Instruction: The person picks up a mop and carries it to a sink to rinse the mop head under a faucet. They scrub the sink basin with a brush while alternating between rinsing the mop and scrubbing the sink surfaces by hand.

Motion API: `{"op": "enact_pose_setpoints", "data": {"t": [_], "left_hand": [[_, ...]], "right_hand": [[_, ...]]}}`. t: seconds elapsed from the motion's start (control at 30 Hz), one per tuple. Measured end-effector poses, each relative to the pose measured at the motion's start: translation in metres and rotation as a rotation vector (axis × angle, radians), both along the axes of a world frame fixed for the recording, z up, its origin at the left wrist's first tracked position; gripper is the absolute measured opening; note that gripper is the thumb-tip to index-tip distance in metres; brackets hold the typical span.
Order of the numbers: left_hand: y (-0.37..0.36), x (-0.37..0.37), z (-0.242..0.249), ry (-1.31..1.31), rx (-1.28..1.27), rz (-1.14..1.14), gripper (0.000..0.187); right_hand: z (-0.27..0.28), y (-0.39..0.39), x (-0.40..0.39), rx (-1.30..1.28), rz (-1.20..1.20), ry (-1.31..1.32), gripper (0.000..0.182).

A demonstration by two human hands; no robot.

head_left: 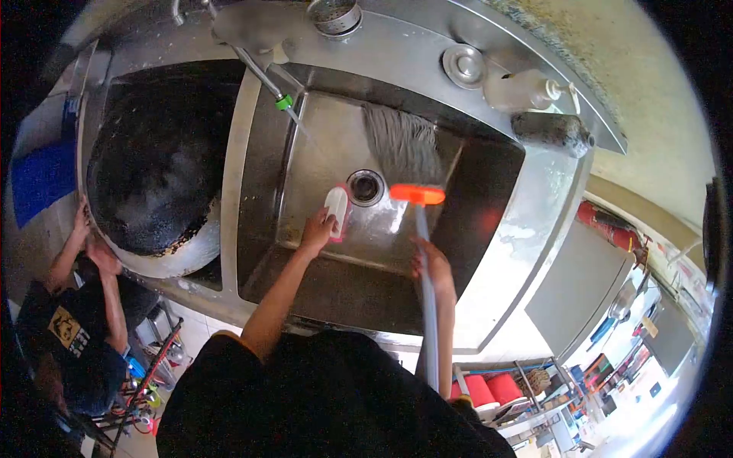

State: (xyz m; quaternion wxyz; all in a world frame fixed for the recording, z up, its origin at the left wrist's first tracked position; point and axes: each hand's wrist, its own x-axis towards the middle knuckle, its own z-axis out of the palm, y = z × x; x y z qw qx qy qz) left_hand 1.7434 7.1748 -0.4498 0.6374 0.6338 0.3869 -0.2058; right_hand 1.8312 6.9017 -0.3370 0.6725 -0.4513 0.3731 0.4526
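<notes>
My left hand [318, 231] is closed around a scrub brush [338, 204] with a white grip and a pinkish-red edge, held over the sink basin [321, 153] beside the drain [366, 187]. The fingers of my right hand [434, 267] are wrapped round the pale pole of a mop [421, 221]. The mop's orange head piece [417, 195] is over the basin, and its grey strands [401, 141] lie spread on the basin floor towards the far wall. From a faucet [263, 76] with a green ring, a thin stream runs into the basin.
A large blackened wok [160, 175] fills the left basin, where another person's hands [99, 248] touch its rim. On the back ledge stand a metal strainer [336, 17], a round metal lid [463, 66], a plastic bottle [523, 90] and a dark cylinder [553, 133]. A shelf rack [527, 397] is behind right.
</notes>
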Motion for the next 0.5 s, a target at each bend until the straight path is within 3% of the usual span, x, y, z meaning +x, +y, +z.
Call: {"op": "enact_pose_setpoints", "data": {"t": [0.07,0.1,0.17,0.2,0.23,0.3,0.33,0.37,0.4,0.47,0.5], "left_hand": [[-0.009,-0.019,0.0,-0.079,-0.216,0.129,0.026],[-0.015,-0.016,0.019,-0.091,-0.203,0.15,0.025],[-0.033,0.012,0.088,-0.11,-0.173,0.196,0.024],[-0.039,0.023,0.114,-0.127,-0.112,0.012,0.025],[-0.046,0.031,0.129,-0.146,-0.05,-0.172,0.026],[-0.067,0.04,0.13,-0.626,0.249,-0.436,0.027],[-0.069,0.046,0.134,-0.73,0.203,-0.561,0.029],[-0.065,0.055,0.14,-0.829,0.167,-0.686,0.03],[-0.056,0.064,0.144,-0.81,0.007,-0.808,0.028],[-0.03,0.094,0.158,-0.742,-0.342,-1.035,0.025],[0.002,0.133,0.195,-0.667,-0.341,-1.088,0.028]], "right_hand": [[-0.04,-0.002,-0.033,-0.599,0.482,-0.567,0.036],[-0.047,0.004,-0.042,-0.9,0.72,-0.848,0.037],[-0.01,0.028,-0.03,-0.779,0.649,-0.923,0.04],[0.015,0.04,-0.023,-0.717,0.618,-0.954,0.042],[0.03,0.055,-0.022,-0.294,0.304,-0.677,0.035],[0.029,0.054,-0.024,-0.302,0.256,-0.811,0.032],[0.027,0.058,-0.021,-0.29,0.229,-0.882,0.031],[0.029,0.064,-0.016,-0.199,-0.002,-0.804,0.029],[0.038,0.062,-0.011,-0.112,-0.153,-0.604,0.025],[-0.024,0.039,-0.021,-0.116,-0.388,-0.635,0.021],[-0.023,0.04,-0.017,-0.159,-0.443,-0.598,0.023]]}}
